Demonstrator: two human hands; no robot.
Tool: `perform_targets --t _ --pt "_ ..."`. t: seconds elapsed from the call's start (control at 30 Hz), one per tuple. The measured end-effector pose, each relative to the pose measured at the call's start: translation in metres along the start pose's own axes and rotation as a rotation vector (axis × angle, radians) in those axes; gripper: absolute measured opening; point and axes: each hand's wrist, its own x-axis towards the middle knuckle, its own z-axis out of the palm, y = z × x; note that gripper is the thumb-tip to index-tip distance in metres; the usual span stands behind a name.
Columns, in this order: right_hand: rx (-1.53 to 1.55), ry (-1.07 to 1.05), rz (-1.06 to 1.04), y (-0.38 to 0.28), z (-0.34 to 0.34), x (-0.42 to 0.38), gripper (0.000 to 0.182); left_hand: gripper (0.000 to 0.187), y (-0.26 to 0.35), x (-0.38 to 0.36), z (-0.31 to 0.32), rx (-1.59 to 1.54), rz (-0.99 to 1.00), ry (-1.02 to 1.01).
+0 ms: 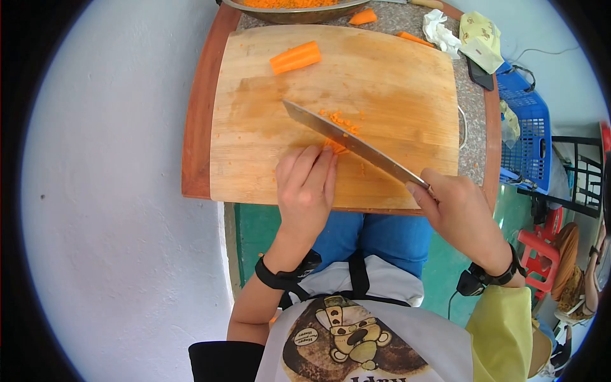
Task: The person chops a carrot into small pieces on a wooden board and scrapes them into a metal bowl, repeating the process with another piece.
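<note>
One pale wooden cutting board (pixel 382 108) on speckled counter (pixel 472 121). Metal bowl of chopped carrot (pixel 293 7) beyond board's far edge; blue plastic crate (pixel 525 127) to its right. Long steel knife (pixel 353 143), gripped by right hand (pixel 458 210), lies diagonally mid-board. Left hand (pixel 305 188), fingers curled, pins small carrot bit (pixel 335 146) against blade. One carrot chunk (pixel 295 57) near far edge.

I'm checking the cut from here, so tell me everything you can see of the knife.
The knife has a long, plain steel-looking blade that tapers to a point at its upper-left end. It lies slantwise over the wooden cutting board, tip toward the board's middle. The right hand wraps its handle, which is hidden. The blade's edge meets a small carrot piece pinned by the left hand, whose fingertips sit right beside the blade. Diced carrot bits lie behind it.
</note>
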Motion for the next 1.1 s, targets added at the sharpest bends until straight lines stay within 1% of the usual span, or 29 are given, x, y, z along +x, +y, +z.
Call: perform_targets --t 0.23,0.33,0.43,0.5,0.63,0.7,0.93,1.03,1.1 --pt "-0.014 -0.099 -0.019 0.001 -0.002 0.010 0.024 0.018 0.000 0.001 -0.003 -0.012 0.006 -0.053" --pt "-0.052 -0.078 0.000 -0.003 0.003 0.010 0.024 0.018 0.001 0.000 -0.001 -0.019 0.023 -0.029" --pt "-0.049 0.017 -0.031 -0.009 0.007 0.010 0.024 0.019 0.001 -0.001 -0.002 0.011 0.040 -0.026" --pt "0.003 0.016 0.004 -0.010 0.002 0.016 0.023 0.019 0.002 -0.001 -0.004 0.029 0.010 -0.059" --pt "0.066 0.006 0.017 -0.008 -0.007 0.008 0.023 0.020 0.007 -0.007 -0.005 0.071 0.001 -0.051" --pt "0.010 0.015 -0.012 -0.008 -0.008 0.003 0.022 0.021 0.007 -0.008 -0.003 0.079 -0.002 -0.030" --pt "-0.025 0.016 -0.017 -0.010 -0.003 0.002 0.023 0.020 0.007 -0.009 -0.002 0.077 -0.022 -0.024" --pt "-0.065 -0.001 -0.012 -0.010 -0.002 0.001 0.023 0.020 0.004 -0.010 0.000 0.076 0.013 -0.006" --pt "-0.112 0.016 -0.051 -0.008 0.002 0.001 0.023 0.021 0.005 -0.010 0.000 0.088 0.010 0.001"
